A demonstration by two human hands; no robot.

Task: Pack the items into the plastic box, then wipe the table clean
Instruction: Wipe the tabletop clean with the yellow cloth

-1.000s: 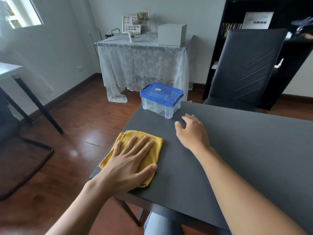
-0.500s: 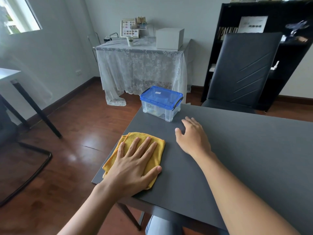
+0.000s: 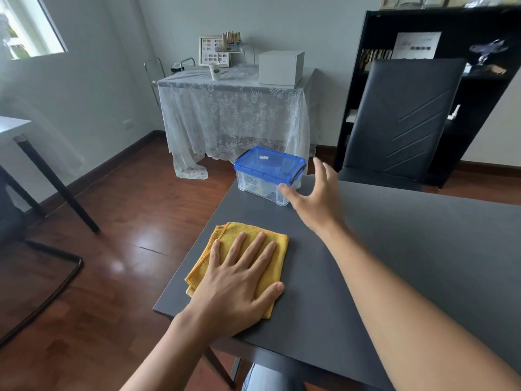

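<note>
A clear plastic box [image 3: 262,184] with its blue lid shut stands at the far left corner of the dark grey table [image 3: 408,249]. A folded yellow cloth [image 3: 225,241] lies near the table's left edge. My left hand [image 3: 236,283] lies flat on the cloth, fingers spread, pressing it onto the table. My right hand [image 3: 313,198] hovers above the table just right of the box, fingers apart and holding nothing, its thumb close to the box's near right corner.
A black high-backed chair [image 3: 400,122] stands behind the table's far edge, with a black shelf unit [image 3: 479,80] behind it. A lace-covered side table [image 3: 234,114] carries a white box and a cup. A black chair frame [image 3: 42,292] sits on the wooden floor at left.
My right hand has lifted off the table and moved forward toward the box, fingers spreading. My left hand stays flat on the cloth.
</note>
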